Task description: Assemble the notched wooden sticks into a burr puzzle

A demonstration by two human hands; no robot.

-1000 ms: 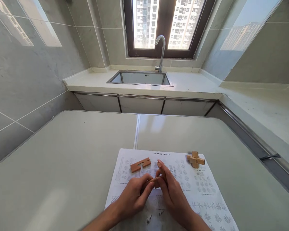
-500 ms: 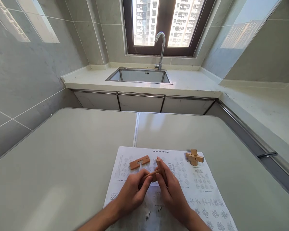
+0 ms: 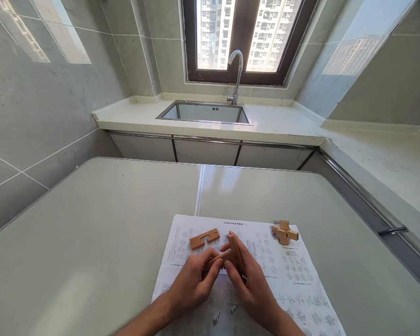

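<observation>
My left hand (image 3: 192, 282) and my right hand (image 3: 252, 284) meet over a printed instruction sheet (image 3: 294, 284) on the table. Between their fingertips they hold two wooden puzzle pieces (image 3: 227, 254) crossed together, one lying flat and one standing upright. A loose notched wooden piece (image 3: 204, 239) lies flat on the sheet just beyond my left hand. An assembled wooden cross puzzle (image 3: 284, 232) stands on the sheet's far right corner, apart from both hands.
The grey table (image 3: 91, 242) has a seam down its middle. Beyond it runs a white counter with a steel sink (image 3: 206, 113) and a curved tap (image 3: 236, 77) under a window. A counter ledge (image 3: 378, 154) runs along the right.
The upright piece now stands more clearly above my right fingers, and my hands have shifted slightly apart. The loose piece and cross puzzle have not moved.
</observation>
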